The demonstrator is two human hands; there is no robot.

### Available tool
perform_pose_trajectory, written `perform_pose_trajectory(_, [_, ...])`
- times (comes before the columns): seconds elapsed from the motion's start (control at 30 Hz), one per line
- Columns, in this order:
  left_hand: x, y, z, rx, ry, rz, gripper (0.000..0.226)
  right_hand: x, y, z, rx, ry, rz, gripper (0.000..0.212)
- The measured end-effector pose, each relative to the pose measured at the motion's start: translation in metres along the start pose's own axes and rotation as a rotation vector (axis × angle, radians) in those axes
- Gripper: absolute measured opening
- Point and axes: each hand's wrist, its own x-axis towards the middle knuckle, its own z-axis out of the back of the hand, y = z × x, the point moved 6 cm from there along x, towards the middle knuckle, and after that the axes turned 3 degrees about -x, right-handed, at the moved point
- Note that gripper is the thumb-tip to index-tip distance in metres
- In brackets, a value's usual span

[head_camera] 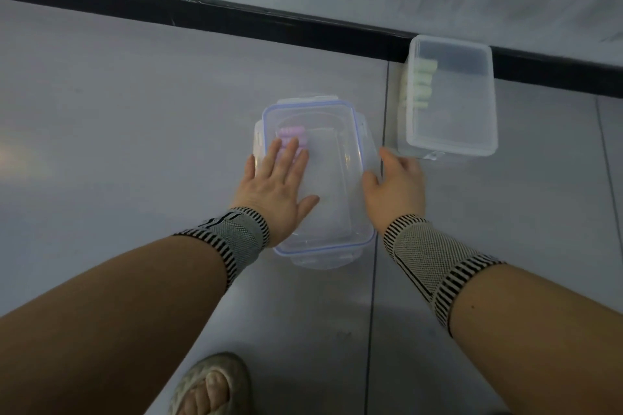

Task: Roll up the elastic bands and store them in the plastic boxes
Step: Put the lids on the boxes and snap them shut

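A clear plastic box with a blue-edged lid stands on the grey floor in the middle. Rolled purple elastic bands lie inside it at the far left. My left hand presses flat on the lid with straight fingers. My right hand rests against the box's right side, fingers curled at the lid's edge; its fingertips are hidden. A second clear box without a lid stands at the right by the wall, with rolled pale green bands inside along its left side.
A black skirting strip runs along the grey wall behind the boxes. A foot in a light sandal stands on the floor at the bottom, near my left forearm. Tile joints run past the boxes.
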Motion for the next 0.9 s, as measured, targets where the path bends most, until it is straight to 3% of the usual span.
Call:
perform_pose_trajectory(0.23, [0.001, -0.001, -0.002, -0.034, -0.038, -0.022, 0.079, 0.009, 0.004, -0.016, -0.028, 0.015, -0.013, 0.040])
perform_pose_trajectory(0.37, [0.001, 0.000, -0.003, -0.029, -0.041, -0.026, 0.083, 0.012, 0.004, -0.030, 0.100, -0.051, -0.053, 0.036])
perform_pose_trajectory(0.53, [0.002, 0.000, -0.003, -0.016, -0.030, -0.029, 0.083, 0.023, -0.002, -0.036, 0.288, 0.055, -0.138, 0.031])
perform_pose_trajectory(0.6, [0.002, -0.001, -0.001, -0.004, -0.017, -0.023, 0.083, 0.022, 0.000, -0.029, 0.171, 0.071, -0.098, 0.032])
perform_pose_trajectory(0.67, [0.001, -0.003, -0.002, 0.003, -0.010, -0.025, 0.083, 0.017, 0.014, -0.019, -0.161, 0.013, 0.081, 0.038])
perform_pose_trajectory(0.77, [0.002, -0.001, -0.002, 0.000, -0.031, -0.026, 0.083, 0.010, 0.039, -0.026, -0.339, 0.021, 0.355, 0.064])
perform_pose_trajectory(0.9, [0.001, -0.001, -0.005, -0.030, -0.022, -0.051, 0.082, 0.010, 0.033, -0.049, -0.457, 0.120, 0.350, 0.070])
